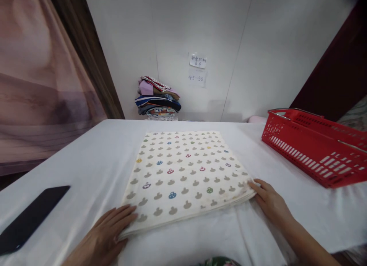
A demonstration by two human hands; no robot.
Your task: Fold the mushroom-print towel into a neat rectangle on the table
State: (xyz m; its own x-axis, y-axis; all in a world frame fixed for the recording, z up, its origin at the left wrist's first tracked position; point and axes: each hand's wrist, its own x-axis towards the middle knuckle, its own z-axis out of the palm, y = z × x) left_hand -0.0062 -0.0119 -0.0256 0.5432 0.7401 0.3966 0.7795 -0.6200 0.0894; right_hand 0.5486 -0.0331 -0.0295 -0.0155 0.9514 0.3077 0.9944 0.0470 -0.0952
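Observation:
A folded white cloth (183, 170) printed with grey and a few coloured mushroom shapes lies in several layers on the white-covered table. Its near left corner is pinched by my left hand (104, 233), fingers on top and thumb beneath the edge. At the near right corner, my right hand (271, 201) grips the cloth between thumb and fingers. The near edge between both hands shows the stacked layers; the far part rests flat.
A black phone (31, 216) lies at the left on the white table cover (86, 163). At the right stands a red plastic basket (309, 147) with metal handles. Behind the table are a stack of folded fabrics (157, 99) and handwritten paper notes (197, 71) on the wall.

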